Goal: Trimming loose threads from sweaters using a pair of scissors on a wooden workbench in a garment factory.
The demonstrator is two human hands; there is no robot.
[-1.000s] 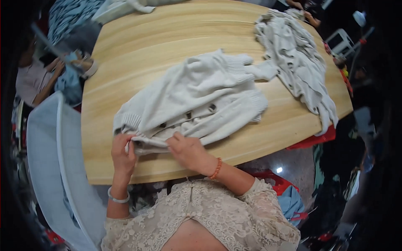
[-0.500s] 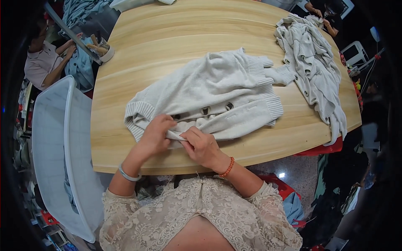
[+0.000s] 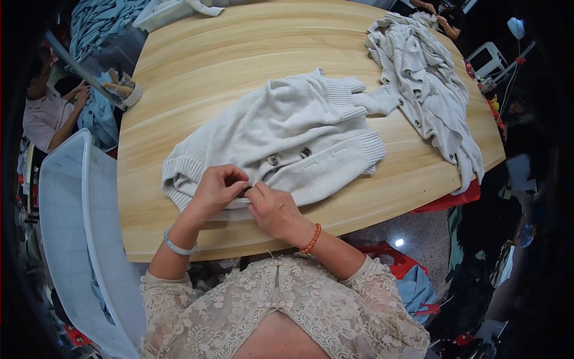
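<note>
left hand (image 3: pixel 216 186), right hand (image 3: pixel 272 206), pinching cream cardigan (image 3: pixel 287 128), wooden table (image 3: pixel 203 66)

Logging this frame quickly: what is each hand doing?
Left hand: closed, pinching the cream cardigan front edge.
Right hand: closed, pinching the same edge.

Far across the pale wood-grain oval table (image 3: pixel 197 66) from the grip, up and to its right: a second cream knitted cardigan (image 3: pixel 427 90), crumpled, one end trailing over the table edge. Left of the grip, off the table: a large light-blue plastic bin (image 3: pixel 66 239). Further up on that side: a seated person in a pink top (image 3: pixel 45 116) and a heap of blue-grey fabric (image 3: pixel 101 21). Below right of the grip, on the floor: a red crate (image 3: pixel 391 260).
</note>
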